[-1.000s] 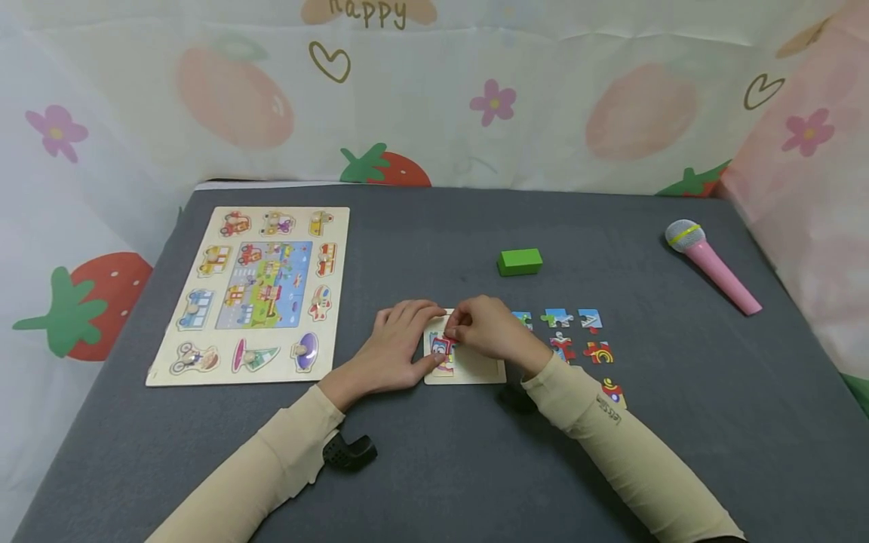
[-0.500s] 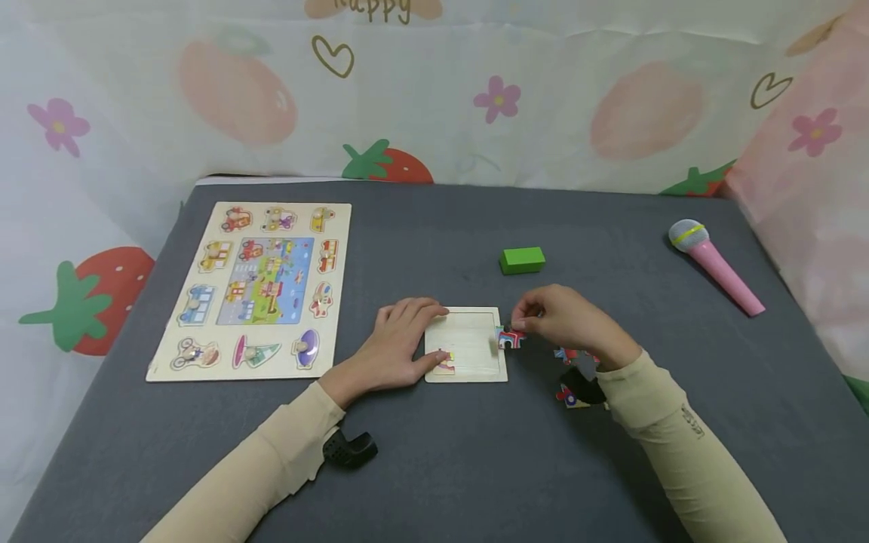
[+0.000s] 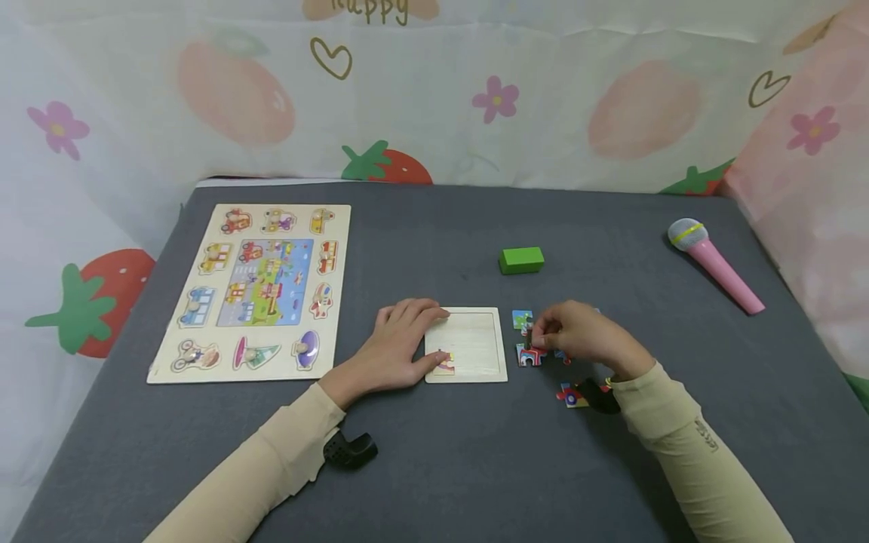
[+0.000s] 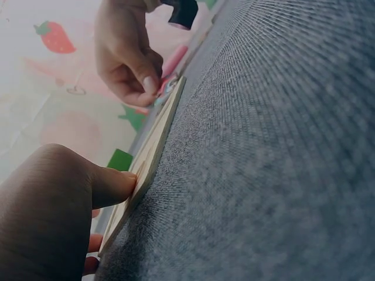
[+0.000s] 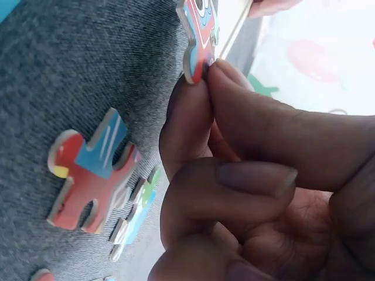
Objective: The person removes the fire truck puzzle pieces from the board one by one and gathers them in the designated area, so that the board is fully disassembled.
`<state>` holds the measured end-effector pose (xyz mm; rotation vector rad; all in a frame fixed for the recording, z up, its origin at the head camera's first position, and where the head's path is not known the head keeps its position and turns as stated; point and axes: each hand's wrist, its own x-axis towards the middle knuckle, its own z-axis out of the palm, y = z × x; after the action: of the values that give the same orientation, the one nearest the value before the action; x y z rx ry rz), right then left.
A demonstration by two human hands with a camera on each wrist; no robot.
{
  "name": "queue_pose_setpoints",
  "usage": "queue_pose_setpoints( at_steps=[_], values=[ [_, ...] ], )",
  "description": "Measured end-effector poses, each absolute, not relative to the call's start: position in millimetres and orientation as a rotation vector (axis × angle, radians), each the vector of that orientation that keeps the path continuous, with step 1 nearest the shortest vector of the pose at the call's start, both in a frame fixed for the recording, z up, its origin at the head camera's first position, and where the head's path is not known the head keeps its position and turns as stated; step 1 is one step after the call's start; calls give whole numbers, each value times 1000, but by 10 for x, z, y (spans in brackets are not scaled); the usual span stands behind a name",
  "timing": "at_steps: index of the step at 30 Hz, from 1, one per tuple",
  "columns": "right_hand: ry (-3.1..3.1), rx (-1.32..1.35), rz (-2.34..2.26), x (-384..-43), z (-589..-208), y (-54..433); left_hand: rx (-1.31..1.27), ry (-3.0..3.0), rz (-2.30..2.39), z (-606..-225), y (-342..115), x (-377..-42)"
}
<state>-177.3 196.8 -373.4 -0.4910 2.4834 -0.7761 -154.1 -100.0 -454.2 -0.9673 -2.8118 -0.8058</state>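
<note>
My left hand [image 3: 407, 339] rests on the left side of a small pale wooden puzzle tray [image 3: 475, 343], its thumb over a jigsaw piece [image 3: 444, 365] in the lower left corner. In the left wrist view, that thumb [image 4: 114, 186] presses the tray's near edge. Right of the tray, my right hand [image 3: 577, 332] pinches a red and blue jigsaw piece [image 5: 202, 38] between thumb and forefinger. A blue-green piece [image 3: 522, 318] lies just behind it. Under the hand, a red and blue piece [image 5: 96, 170] lies on the cloth; other pieces are partly hidden.
A larger wooden vehicle puzzle board [image 3: 342, 302] lies on the left. Behind the tray is a green block [image 3: 521, 260]. A pink toy microphone [image 3: 720, 268] lies at the right. Grey cloth [image 3: 434, 483] covers the table.
My right hand has lifted the red and blue jigsaw piece from the tray's left side and carried it right, off the tray to the loose pieces. My left hand has stayed put.
</note>
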Motion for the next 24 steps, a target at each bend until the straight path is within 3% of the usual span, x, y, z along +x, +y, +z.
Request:
queue_pose_setpoints(
  at_steps=[16, 24],
  values=[
    [2619, -365, -752, -1680, -3615, 1955, -983, -2802, -806, -4520, -991, -1527],
    [2626, -570, -775, -1486, -3672, 1533, -975, -2798, -810, -4515, -996, -1529]
  ],
)
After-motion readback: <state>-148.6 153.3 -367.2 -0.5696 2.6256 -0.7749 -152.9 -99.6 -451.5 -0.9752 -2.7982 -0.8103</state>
